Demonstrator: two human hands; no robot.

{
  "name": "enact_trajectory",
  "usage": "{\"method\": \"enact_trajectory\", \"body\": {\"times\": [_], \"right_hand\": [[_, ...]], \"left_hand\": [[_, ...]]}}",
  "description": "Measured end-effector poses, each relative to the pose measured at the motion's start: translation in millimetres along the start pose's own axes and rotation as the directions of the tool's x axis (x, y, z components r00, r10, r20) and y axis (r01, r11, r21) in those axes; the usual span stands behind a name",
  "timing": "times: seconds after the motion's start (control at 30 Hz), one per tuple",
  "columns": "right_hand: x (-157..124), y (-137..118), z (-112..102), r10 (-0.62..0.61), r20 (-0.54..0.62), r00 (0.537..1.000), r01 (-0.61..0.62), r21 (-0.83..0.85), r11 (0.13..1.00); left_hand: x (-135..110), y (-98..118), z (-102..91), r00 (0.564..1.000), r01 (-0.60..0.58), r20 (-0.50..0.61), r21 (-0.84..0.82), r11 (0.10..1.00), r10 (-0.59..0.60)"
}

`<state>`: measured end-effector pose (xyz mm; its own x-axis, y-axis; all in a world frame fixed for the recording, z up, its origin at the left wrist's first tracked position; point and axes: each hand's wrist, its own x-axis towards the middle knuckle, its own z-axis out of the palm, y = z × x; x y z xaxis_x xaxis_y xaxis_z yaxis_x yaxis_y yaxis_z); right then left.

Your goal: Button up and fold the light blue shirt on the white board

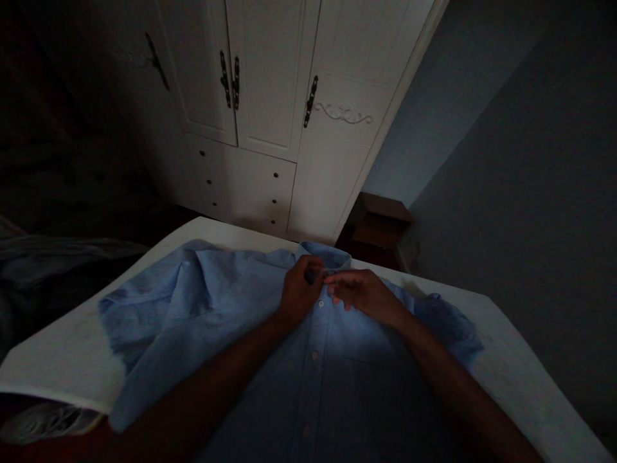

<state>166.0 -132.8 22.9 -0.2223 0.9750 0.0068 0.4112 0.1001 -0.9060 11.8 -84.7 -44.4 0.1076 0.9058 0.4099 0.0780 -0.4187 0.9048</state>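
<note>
A blue button-up shirt (pixel 231 289) lies spread face up on a white table (pixel 486 315), its collar (pixel 332 257) at the far edge. Both of my hands meet at the front placket just below the collar. My left hand (pixel 301 286) pinches the placket fabric with curled fingers. From the other side, my right hand (pixel 359 289) presses thumb and index finger together on the same spot. What lies right between the fingertips is mostly hidden. Below them, a white button (pixel 321 304) shows on the placket, with more buttons further down toward me.
Beyond the table stands a white wardrobe (pixel 265 83) with dark handles and drawers. A small brown wooden cabinet (pixel 380 218) is on the floor by the wall at right. Dark cloth (pixel 62 270) lies at the left, and a shoe-like object (pixel 53 421) at lower left.
</note>
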Motion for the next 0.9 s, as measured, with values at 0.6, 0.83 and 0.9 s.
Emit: {"method": "enact_trajectory", "body": {"times": [0.6, 0.83, 0.9], "right_hand": [[2, 24, 25, 0.384, -0.144, 0.912, -0.265, 0.508, 0.820], [-1, 28, 48, 0.469, -0.238, 0.851, -0.174, 0.714, 0.678], [0, 28, 51, 0.489, -0.259, 0.833, -0.164, 0.729, 0.665]], "left_hand": [[2, 3, -0.2, 0.998, 0.066, -0.022, -0.053, 0.996, -0.067], [4, 0, -1.1, 0.995, 0.099, -0.020, -0.078, 0.992, -0.101], [5, -1, -1.3, 0.993, 0.121, 0.003, -0.103, 0.987, -0.121]]}}
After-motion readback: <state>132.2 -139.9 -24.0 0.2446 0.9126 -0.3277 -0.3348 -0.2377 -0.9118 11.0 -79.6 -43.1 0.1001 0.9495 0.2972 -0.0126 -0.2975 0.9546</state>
